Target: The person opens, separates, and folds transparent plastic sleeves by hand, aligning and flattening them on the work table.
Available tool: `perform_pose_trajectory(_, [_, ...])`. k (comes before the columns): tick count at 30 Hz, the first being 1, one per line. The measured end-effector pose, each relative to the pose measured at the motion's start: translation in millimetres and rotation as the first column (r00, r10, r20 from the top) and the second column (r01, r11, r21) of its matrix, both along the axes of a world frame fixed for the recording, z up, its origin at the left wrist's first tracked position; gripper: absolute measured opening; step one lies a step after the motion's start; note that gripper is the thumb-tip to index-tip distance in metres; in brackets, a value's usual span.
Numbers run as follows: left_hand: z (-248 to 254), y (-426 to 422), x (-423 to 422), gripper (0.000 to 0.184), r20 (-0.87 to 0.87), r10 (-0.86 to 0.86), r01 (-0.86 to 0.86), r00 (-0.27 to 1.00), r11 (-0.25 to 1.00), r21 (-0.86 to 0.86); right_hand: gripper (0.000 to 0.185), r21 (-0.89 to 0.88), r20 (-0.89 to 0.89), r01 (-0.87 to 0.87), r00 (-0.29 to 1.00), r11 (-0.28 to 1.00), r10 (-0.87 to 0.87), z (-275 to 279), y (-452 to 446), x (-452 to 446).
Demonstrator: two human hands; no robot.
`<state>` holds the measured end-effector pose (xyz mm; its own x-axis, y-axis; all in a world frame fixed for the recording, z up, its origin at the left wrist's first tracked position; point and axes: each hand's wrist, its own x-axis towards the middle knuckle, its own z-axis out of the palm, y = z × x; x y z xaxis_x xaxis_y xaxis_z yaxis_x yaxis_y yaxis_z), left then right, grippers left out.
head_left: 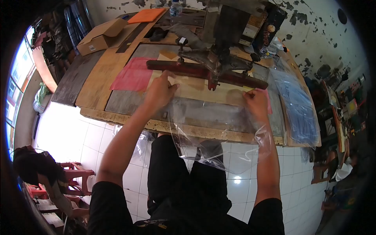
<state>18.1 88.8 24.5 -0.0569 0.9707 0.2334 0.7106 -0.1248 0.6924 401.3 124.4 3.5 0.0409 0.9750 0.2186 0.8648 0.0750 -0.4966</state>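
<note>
The clear plastic sheet (217, 150) drapes over the table's (111, 119) near edge, personward of the crosswise press bar (192, 71), right hand (256, 102) apparently pinching its far edge, left hand (161, 92) nearer the bar, fingers curled, grip indeterminable.

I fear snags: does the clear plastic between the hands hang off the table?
Hanging off: the clear plastic drapes below the table edge.

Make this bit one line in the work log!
left hand: by clear plastic, grip unclear; right hand: fingers curled at clear plastic; clear plastic: hanging past table edge; red-brown bar: over yellow sheet
</note>
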Motion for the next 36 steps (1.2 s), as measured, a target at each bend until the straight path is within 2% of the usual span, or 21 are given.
perform_pose_trajectory(3, [-5, 15, -4, 0.02, -0.096, -0.062, 0.067, 0.993, 0.996, 0.05, 0.026, 0.033, -0.063, 0.047, 0.997, 0.998, -0.045, -4, 8, -17])
perform_pose_trajectory(6, [-7, 18, -5, 0.019, -0.119, -0.116, 0.117, 0.986, 0.993, 0.003, 0.017, 0.115, -0.079, 0.072, 0.995, 0.991, -0.063, -3, 7, -21])
perform_pose_trajectory(8, [-11, 19, -5, 0.021, -0.175, -0.116, 0.12, 0.978, 0.993, 0.01, 0.012, 0.272, 0.023, -0.044, 0.999, 0.961, 0.039, -6, 7, -19])
perform_pose_trajectory(9, [-13, 19, -4, 0.024, -0.231, -0.109, 0.118, 0.967, 0.993, 0.024, 0.012, 0.268, 0.024, -0.038, 0.999, 0.963, 0.033, -6, 6, -19])
perform_pose_trajectory(12, [-13, 15, 0, 0.021, -0.275, -0.081, 0.093, 0.958, 0.995, 0.034, 0.011, 0.211, 0.012, -0.052, 0.999, 0.976, 0.051, 4, 2, -24])
perform_pose_trajectory(17, [-5, 12, 1, 0.02, -0.254, -0.09, 0.097, 0.963, 0.995, 0.014, 0.013, 0.13, 0.001, -0.038, 0.999, 0.991, 0.039, 13, -5, -27])
perform_pose_trajectory(21, [-10, 11, -2, 0.021, -0.272, -0.109, 0.113, 0.956, 0.994, -0.003, 0.018, 0.193, 0.029, -0.075, 0.997, 0.978, 0.071, 12, -3, -19])
perform_pose_trajectory(23, [1, 0, -3, 0.024, -0.23, -0.131, 0.129, 0.964, 0.991, -0.022, 0.021, -0.024, -0.032, -0.105, 0.994, 0.994, 0.104, 32, -10, -18])
perform_pose_trajectory(25, [12, -6, -3, 0.028, -0.19, -0.154, 0.149, 0.97, 0.988, -0.039, 0.021, -0.058, -0.024, -0.133, 0.991, 0.989, 0.132, 33, -9, -12])
perform_pose_trajectory(28, [15, -8, -6, 0.037, -0.249, -0.177, 0.145, 0.952, 0.979, -0.141, 0.022, -0.107, -0.024, -0.198, 0.98, 0.974, 0.196, 33, -8, -4])
perform_pose_trajectory(31, [12, -5, -11, 0.038, -0.186, -0.183, 0.144, 0.965, 0.968, -0.207, 0.024, -0.177, -0.005, -0.206, 0.978, 0.963, 0.208, 34, -11, -2])
perform_pose_trajectory(33, [3, 0, -17, 0.034, -0.014, -0.225, 0.218, 0.974, 0.956, -0.195, 0.025, -0.227, 0.025, -0.178, 0.982, 0.958, 0.188, 30, -10, 3])
perform_pose_trajectory(36, [11, 10, -21, 0.032, -0.027, -0.242, 0.232, 0.97, 0.951, -0.203, 0.029, -0.155, 0.046, -0.243, 0.967, 0.958, 0.252, 19, -5, 11])
